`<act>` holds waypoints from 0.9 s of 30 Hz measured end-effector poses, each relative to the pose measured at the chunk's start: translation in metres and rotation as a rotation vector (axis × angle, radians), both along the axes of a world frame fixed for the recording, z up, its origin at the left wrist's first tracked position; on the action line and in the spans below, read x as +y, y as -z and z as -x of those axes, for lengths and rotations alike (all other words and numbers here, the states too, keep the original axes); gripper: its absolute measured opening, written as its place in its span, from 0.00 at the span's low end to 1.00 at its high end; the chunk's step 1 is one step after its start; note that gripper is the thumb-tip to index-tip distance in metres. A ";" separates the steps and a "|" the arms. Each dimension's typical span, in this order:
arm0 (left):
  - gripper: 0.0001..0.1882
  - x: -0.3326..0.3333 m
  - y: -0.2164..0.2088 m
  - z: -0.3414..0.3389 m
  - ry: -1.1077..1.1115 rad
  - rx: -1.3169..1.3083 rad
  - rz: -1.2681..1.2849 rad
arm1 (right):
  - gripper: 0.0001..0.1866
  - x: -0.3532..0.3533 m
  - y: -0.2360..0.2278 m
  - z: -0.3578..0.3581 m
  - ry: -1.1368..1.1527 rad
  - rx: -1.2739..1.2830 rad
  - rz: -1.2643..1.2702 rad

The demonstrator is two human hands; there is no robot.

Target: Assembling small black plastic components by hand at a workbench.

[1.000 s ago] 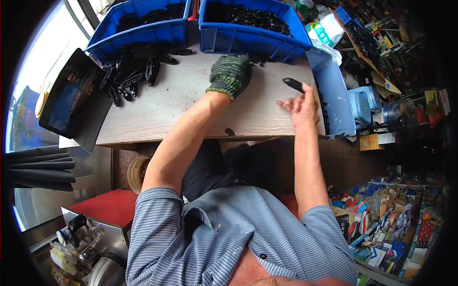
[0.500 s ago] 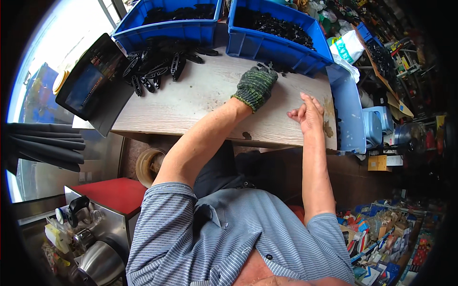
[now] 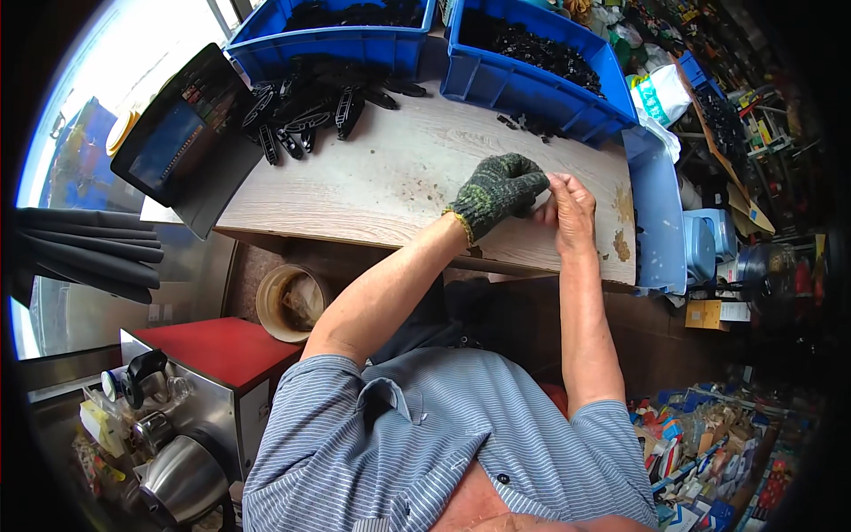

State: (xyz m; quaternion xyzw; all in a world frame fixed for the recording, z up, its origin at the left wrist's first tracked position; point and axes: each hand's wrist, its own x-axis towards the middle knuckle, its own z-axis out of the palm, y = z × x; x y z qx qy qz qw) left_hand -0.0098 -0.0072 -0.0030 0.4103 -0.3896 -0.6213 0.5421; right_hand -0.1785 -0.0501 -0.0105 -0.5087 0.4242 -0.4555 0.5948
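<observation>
The left hand [image 3: 498,191], in a dark green knit glove, is curled with its fingers bent toward the right hand [image 3: 567,211]; the two meet fingertip to fingertip above the board [image 3: 399,177], and whatever sits between them is hidden, so I cannot tell whether either hand pinches a part; the right hand is bare, its fingers drawn together and pointing at the glove; both hover over the right half of the board, near its front edge; a pile of black parts [image 3: 306,111] lies at the board's far left, well apart from the hands; a few loose parts [image 3: 532,126] lie at the far edge, just before the right bin [image 3: 532,84]; that blue bin holds small black pieces; a second blue bin, the left bin [image 3: 328,44], stands beside it behind the pile; a dark tray [image 3: 182,142] leans tilted off the board's left end; a blue lid [image 3: 660,213] rests along the board's right end; a red-topped cabinet [image 3: 208,350] stands below left.
</observation>
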 end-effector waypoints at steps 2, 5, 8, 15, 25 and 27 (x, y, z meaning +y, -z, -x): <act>0.11 0.005 0.002 0.008 -0.007 -0.052 0.017 | 0.09 0.003 0.001 -0.001 0.031 0.023 0.026; 0.12 0.008 0.010 0.015 -0.152 -0.016 0.092 | 0.10 0.002 0.004 0.000 0.015 0.034 0.085; 0.13 0.007 0.011 0.011 -0.190 0.092 0.013 | 0.11 0.005 -0.001 -0.006 0.036 -0.007 0.057; 0.14 0.006 0.007 0.008 -0.173 0.147 -0.039 | 0.15 0.007 -0.005 0.001 0.025 -0.023 0.039; 0.15 0.015 0.004 -0.006 -0.118 -0.220 0.125 | 0.12 0.008 -0.005 0.004 -0.055 0.007 0.013; 0.17 0.017 0.008 -0.022 -0.274 -0.659 0.304 | 0.09 0.007 -0.003 0.007 -0.032 -0.031 -0.007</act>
